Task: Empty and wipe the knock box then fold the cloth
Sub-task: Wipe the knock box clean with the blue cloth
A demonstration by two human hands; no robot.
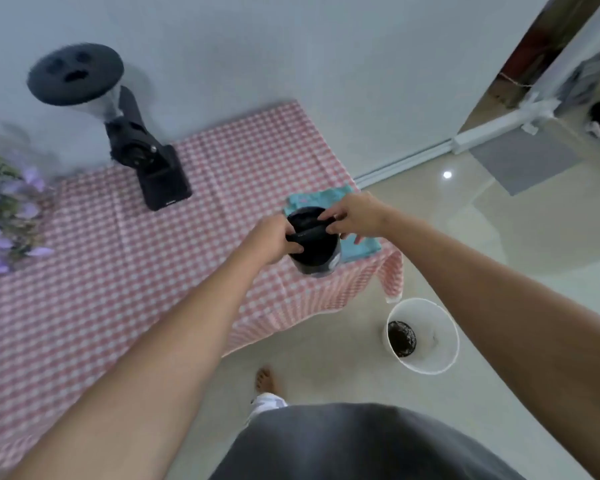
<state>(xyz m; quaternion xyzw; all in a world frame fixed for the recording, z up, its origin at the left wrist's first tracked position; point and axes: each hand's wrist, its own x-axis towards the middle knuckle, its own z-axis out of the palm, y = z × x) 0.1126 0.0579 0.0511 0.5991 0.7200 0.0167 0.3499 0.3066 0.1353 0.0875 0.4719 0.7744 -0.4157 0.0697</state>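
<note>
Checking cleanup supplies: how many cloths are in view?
1: a blue cloth on the table's right corner, under and behind the knock box. Others may be hidden.

I see the knock box point(315, 252) on the worktop point(118, 271) near its corner, cloth point(364, 249) behind it, grinder point(146, 161) at ten o'clock, bucket point(421, 336) on the floor at four o'clock.

You're standing in a home: a table under a pink gingham tablecloth point(250, 157) against a plain wall, a coffee grinder point(142, 157) near its back edge, purple flowers point(4, 216) at its left edge, glossy floor tiles point(520, 237)
</note>
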